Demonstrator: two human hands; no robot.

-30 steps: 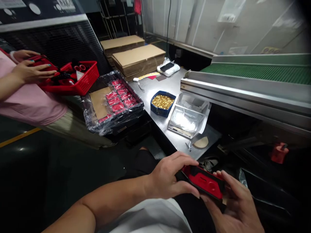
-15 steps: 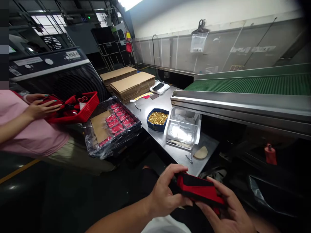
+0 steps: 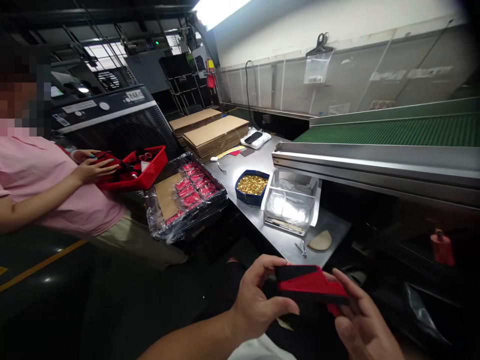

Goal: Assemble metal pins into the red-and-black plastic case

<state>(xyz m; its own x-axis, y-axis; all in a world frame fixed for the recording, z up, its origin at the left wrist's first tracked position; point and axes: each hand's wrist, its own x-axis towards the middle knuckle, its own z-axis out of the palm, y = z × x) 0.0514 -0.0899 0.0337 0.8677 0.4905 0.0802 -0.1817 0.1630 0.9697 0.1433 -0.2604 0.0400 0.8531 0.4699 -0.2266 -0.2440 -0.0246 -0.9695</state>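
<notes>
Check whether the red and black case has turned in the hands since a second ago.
Yes. The red and black case now shows a flat side; its moulded face no longer shows, judged against the steel table's edge.

A factory packing line: green conveyor belt, steel workbench, stacked flat cardboard.

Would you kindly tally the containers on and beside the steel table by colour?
Red basket, under a co-worker's hand: 1
Blue bowl of gold-coloured pieces: 1
Clear plastic box: 1
Black tray in plastic wrap, holding red packs: 1
Total: 4
Both of the person's hands, left hand and right hand, hold a red and black case.
</notes>
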